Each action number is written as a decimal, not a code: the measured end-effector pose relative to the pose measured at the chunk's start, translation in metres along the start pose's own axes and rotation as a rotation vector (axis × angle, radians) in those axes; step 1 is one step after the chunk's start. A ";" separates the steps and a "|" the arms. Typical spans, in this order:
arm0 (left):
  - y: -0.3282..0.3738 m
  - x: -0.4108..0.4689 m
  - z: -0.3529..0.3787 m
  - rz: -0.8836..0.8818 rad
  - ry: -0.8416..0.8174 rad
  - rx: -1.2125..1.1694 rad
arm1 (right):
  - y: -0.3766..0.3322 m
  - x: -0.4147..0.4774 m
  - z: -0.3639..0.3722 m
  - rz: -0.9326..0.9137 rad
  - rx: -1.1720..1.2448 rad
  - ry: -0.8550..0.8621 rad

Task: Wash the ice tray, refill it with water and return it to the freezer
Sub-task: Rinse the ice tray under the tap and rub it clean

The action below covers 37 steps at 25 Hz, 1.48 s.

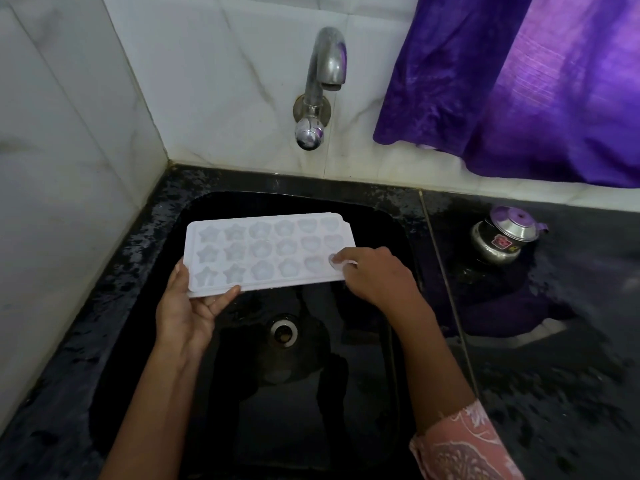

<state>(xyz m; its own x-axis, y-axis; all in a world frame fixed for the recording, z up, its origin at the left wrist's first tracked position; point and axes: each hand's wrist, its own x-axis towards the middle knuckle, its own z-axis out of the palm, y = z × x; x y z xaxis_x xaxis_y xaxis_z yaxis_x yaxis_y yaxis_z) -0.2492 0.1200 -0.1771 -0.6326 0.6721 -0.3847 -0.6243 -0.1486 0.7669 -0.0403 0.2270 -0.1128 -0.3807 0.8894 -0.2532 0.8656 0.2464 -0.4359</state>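
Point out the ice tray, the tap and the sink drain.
ice tray point(273, 249): head view, on a middle cell of its top face.
tap point(331, 62): head view, on the curved spout.
sink drain point(284, 332): head view, on its metal ring.

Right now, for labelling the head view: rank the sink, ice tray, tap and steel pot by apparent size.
1. sink
2. ice tray
3. tap and steel pot: too alike to rank; the tap looks taller, the pot wider.

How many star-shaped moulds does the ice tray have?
6: all in the two leftmost columns of the ice tray, three per column, near the left hand. None seems hidden; the right hand covers only the opposite corner.
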 end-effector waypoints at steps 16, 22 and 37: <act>0.003 0.001 0.002 0.000 -0.002 0.011 | 0.000 -0.002 0.004 0.007 -0.075 0.027; 0.003 0.003 0.002 0.012 -0.002 0.006 | 0.000 -0.001 0.002 0.005 -0.017 -0.014; 0.001 0.001 0.003 0.021 -0.011 0.007 | 0.004 -0.001 0.007 0.024 -0.016 -0.012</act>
<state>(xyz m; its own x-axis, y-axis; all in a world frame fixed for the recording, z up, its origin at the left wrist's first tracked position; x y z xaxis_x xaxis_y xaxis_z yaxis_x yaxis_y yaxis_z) -0.2489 0.1226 -0.1751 -0.6409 0.6765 -0.3629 -0.6074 -0.1577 0.7786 -0.0392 0.2244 -0.1206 -0.3637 0.8905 -0.2733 0.8795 0.2317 -0.4156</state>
